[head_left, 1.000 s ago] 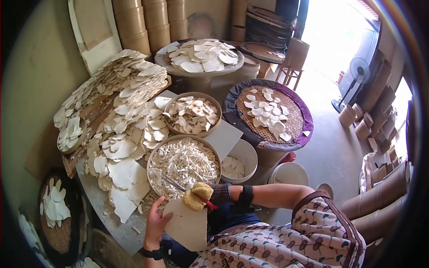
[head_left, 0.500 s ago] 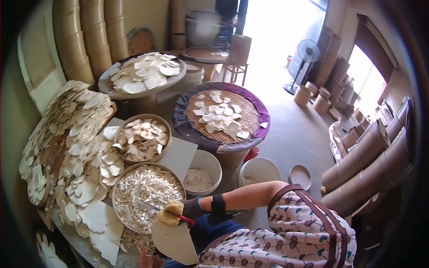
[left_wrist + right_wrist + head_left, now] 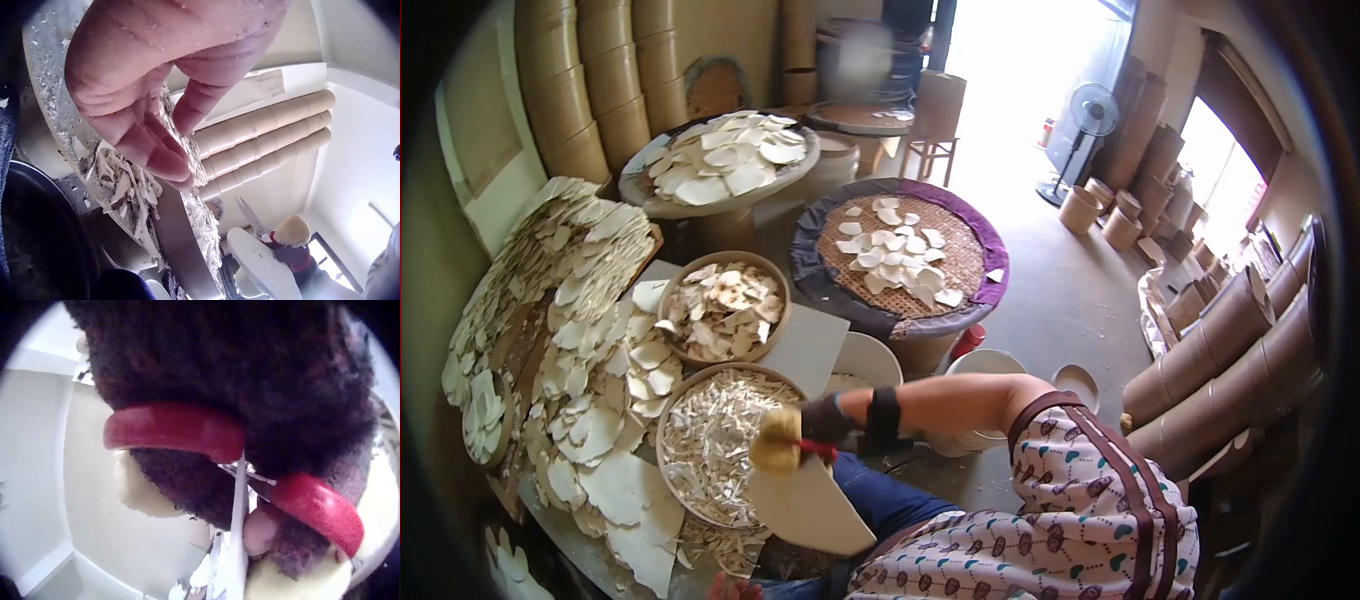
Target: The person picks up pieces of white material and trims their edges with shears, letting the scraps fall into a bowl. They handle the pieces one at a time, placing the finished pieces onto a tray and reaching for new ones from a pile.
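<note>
The bottom edge of the head view cuts off most of your left hand [image 3: 735,588]; the top edge of the left wrist view crops it too. Under your right hand [image 3: 825,420], which is blurred, the yellow padding [image 3: 776,442] covers the upper part of the pale sheet [image 3: 820,510], and you can't make out the blades of the scissors [image 3: 818,450]. Just beyond that hand, your forearm [image 3: 950,398] partly hides two white buckets [image 3: 868,350], so their contents barely show.
</note>
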Available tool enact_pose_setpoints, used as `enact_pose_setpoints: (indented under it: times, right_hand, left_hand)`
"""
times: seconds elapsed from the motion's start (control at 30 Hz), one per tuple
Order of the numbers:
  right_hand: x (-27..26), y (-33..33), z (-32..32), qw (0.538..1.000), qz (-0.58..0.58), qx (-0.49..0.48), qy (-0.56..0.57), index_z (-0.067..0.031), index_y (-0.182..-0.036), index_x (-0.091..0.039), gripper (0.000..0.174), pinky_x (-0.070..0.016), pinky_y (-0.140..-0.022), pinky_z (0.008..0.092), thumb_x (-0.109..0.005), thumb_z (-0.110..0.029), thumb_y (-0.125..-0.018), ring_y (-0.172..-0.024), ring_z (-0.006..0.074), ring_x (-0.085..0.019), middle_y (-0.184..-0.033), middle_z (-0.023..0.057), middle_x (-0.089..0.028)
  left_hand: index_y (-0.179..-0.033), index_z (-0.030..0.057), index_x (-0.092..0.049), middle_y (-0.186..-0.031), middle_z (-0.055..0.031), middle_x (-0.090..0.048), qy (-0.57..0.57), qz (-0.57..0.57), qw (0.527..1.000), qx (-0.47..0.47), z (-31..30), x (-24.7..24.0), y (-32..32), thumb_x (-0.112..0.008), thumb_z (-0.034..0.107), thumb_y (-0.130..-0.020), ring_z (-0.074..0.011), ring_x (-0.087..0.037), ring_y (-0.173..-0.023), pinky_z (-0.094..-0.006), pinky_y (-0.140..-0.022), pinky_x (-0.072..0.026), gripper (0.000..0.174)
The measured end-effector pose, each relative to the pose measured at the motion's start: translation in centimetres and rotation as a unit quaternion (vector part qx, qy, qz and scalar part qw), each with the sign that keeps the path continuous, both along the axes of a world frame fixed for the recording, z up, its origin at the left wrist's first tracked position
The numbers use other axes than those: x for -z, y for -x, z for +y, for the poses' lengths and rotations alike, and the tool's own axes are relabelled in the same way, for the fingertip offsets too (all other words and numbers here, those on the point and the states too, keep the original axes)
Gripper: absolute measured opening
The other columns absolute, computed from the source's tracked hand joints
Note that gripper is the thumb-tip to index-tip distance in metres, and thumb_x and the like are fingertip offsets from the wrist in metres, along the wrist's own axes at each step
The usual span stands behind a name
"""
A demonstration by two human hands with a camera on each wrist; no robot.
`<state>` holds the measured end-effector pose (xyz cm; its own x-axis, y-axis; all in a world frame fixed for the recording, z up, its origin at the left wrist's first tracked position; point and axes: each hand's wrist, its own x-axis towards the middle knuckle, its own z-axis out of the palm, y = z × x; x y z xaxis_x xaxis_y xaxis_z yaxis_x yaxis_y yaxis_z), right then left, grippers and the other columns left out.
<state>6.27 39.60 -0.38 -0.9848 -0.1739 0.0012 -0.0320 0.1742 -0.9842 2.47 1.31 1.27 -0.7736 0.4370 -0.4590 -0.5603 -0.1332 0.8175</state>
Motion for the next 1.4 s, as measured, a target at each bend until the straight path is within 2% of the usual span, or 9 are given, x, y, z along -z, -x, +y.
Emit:
enact_pose_setpoints:
  times: [0.17, 0.2, 0.23, 0.3, 0.33, 0.63, 0.87, 1.1, 1.4]
  right_hand:
    - [-5.4, 9.1, 16.1, 0.844, 0.052, 0.119, 0.520, 0.0031, -0.114, -0.049, 0.032, -0.0472, -0.088, 0.0397, -0.050, -0.019, -0.091, -0.090, 0.0277, -0.059, -0.098, 0.0158, -0.059]
    - [-8.2, 7.3, 15.6, 0.839, 0.037, 0.166, 0.518, 0.0003, -0.104, -0.051, 0.029, -0.0493, -0.080, 0.0335, -0.059, -0.020, -0.086, -0.087, 0.0230, -0.060, -0.094, 0.0111, -0.059]
    - [-8.3, 6.1, 14.8, 0.951, 0.041, 0.255, 0.169, -0.0001, -0.098, -0.053, 0.024, -0.0495, -0.075, 0.0315, -0.057, -0.022, -0.088, -0.082, 0.0220, -0.059, -0.089, 0.0092, -0.059]
    - [-3.1, 6.0, 13.7, 0.850, -0.025, 0.062, 0.522, -0.0030, -0.095, -0.055, 0.021, -0.0509, -0.065, 0.0303, -0.057, -0.023, -0.089, -0.073, 0.0193, -0.061, -0.082, 0.0065, -0.059]
    - [-5.8, 3.1, 9.2, 0.897, -0.007, 0.264, 0.353, -0.0050, -0.090, -0.053, 0.017, -0.0502, -0.062, 0.0303, -0.059, -0.021, -0.088, -0.071, 0.0179, -0.061, -0.079, 0.0071, -0.059]
    - [0.2, -4.4, 1.7, 0.945, -0.088, 0.117, 0.293, -0.0086, -0.109, -0.055, 0.032, -0.0483, -0.046, 0.0272, -0.055, -0.033, -0.089, -0.059, 0.0176, -0.062, -0.080, 0.0104, -0.063]
    - [2.7, -6.7, 2.3, 0.828, -0.178, 0.068, 0.527, -0.0065, -0.112, -0.052, 0.029, -0.0510, -0.060, 0.0333, -0.061, -0.009, -0.085, -0.068, 0.0221, -0.062, -0.083, 0.0102, -0.063]
    - [-6.6, -12.2, 3.0, 0.946, -0.052, 0.281, 0.150, -0.0100, -0.117, -0.050, 0.038, -0.0497, -0.055, 0.0221, -0.066, -0.022, -0.084, -0.067, 0.0081, -0.059, -0.083, -0.0001, -0.060]
    - [-19.9, -25.7, 11.4, 0.836, 0.039, 0.523, -0.158, -0.0083, -0.111, -0.056, 0.030, -0.0512, -0.064, 0.0308, -0.062, -0.022, -0.085, -0.073, 0.0140, -0.058, -0.083, 0.0021, -0.058]
  left_hand:
    - [-0.104, 0.0017, -0.054, -0.083, -0.0085, -0.060, 0.029, -0.027, 0.999, -0.026, 0.8, -2.4, -1.0, -0.054, 0.015, -0.091, -0.0168, -0.061, -0.071, -0.0266, -0.063, -0.0505, 0.018]
    - [-0.103, 0.0018, -0.054, -0.083, -0.0087, -0.060, 0.023, -0.030, 0.999, -0.026, 0.8, -2.3, -0.9, -0.054, 0.015, -0.091, -0.0169, -0.061, -0.071, -0.0266, -0.063, -0.0506, 0.018]
    - [-0.102, 0.0018, -0.054, -0.083, -0.0089, -0.060, 0.020, -0.031, 0.999, -0.026, 0.5, -2.2, -0.7, -0.054, 0.015, -0.091, -0.0170, -0.061, -0.071, -0.0267, -0.063, -0.0506, 0.017]
    - [-0.098, 0.0026, -0.055, -0.080, -0.0080, -0.060, 0.034, -0.023, 0.998, -0.044, 0.2, -2.0, -0.8, -0.056, 0.014, -0.089, -0.0173, -0.062, -0.071, -0.0268, -0.063, -0.0511, 0.015]
    - [-0.097, 0.0028, -0.055, -0.079, -0.0074, -0.060, 0.033, -0.025, 0.998, -0.052, 0.2, -1.7, -0.9, -0.057, 0.014, -0.089, -0.0173, -0.062, -0.071, -0.0271, -0.063, -0.0509, 0.014]
    - [-0.123, 0.0047, -0.046, -0.082, -0.0119, -0.064, 0.017, -0.012, 0.999, -0.026, -0.1, 0.8, 0.0, -0.055, 0.013, -0.086, -0.0210, -0.065, -0.065, -0.0285, -0.055, -0.0536, 0.039]
    - [-0.120, 0.0039, -0.049, -0.081, -0.0086, -0.063, 0.017, 0.026, 0.999, -0.022, 0.3, -2.7, -0.9, -0.054, 0.011, -0.088, -0.0174, -0.063, -0.067, -0.0247, -0.060, -0.0519, 0.033]
    - [-0.121, 0.0036, -0.049, -0.083, -0.0078, -0.063, 0.003, 0.033, 0.999, 0.009, -1.6, -3.3, -1.0, -0.052, 0.011, -0.090, -0.0155, -0.063, -0.068, -0.0234, -0.061, -0.0516, 0.032]
    - [-0.121, 0.0020, -0.047, -0.084, -0.0087, -0.063, -0.038, 0.015, 0.998, 0.048, -3.2, -3.0, 1.0, -0.051, 0.010, -0.090, -0.0171, -0.064, -0.069, -0.0250, -0.062, -0.0523, 0.032]
